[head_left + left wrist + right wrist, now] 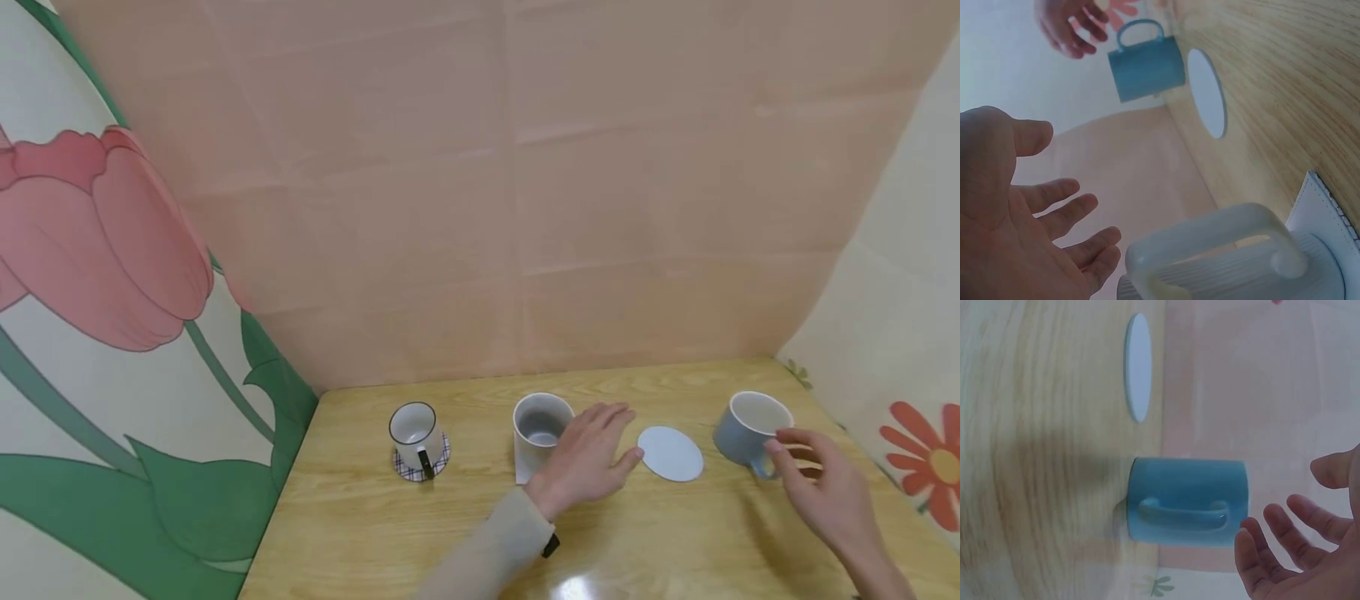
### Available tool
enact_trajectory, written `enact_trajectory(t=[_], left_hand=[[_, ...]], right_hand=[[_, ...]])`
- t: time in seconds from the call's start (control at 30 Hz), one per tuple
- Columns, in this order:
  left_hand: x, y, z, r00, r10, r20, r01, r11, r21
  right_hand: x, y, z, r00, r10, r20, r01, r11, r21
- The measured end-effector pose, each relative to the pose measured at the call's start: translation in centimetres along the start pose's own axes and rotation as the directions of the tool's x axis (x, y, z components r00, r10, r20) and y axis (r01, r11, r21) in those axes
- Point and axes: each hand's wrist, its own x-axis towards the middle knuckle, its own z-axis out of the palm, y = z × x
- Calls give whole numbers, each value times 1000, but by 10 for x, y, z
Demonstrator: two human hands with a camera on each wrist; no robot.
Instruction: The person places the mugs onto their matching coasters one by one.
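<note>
My left hand (585, 454) hovers with relaxed, spread fingers beside a white mug (527, 446) and holds nothing. That mug stands on a white square coaster (1319, 203), its handle towards me in the left wrist view. To the right, a blue mug (1188, 472) stands directly on the table. My right hand (825, 492) is just in front of it, fingers loosely bent near the rim and handle; the right wrist view shows no grip on the mug. Between the two hands lies a white round coaster (670, 454) with nothing on it.
At the left, a white mug with a black rim and handle (408, 446) stands on a round checked coaster (444, 460). A pink backdrop (517, 208) closes off the wooden table (360, 517) behind, with flower-printed sheets (885, 333) at both sides.
</note>
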Motion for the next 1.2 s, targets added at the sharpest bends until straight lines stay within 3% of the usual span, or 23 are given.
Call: enact_trajectory(t=[0.2,0.37,0.67,0.8,1.0,1.2], left_hand=[[4,5,4,1000,-20,22,20,1000,2],[9,10,2,1000,-7,21,8,1000,-19],[10,15,12,999,-26,44,28,999,-39],[12,18,18,999,-33,37,33,999,11],[16,23,31,998,-54,34,50,993,104],[22,26,49,999,-32,12,29,975,220]], right_hand=[[1,11,-4,1000,22,-4,-22,999,-26],[4,18,-8,995,101,26,-99,992,-78],[2,37,-3,958,278,70,-267,954,-136],[2,47,2,943,324,73,-312,940,-140],[-1,56,7,945,319,74,-306,941,-144],[-2,55,10,935,334,122,-319,939,-125]])
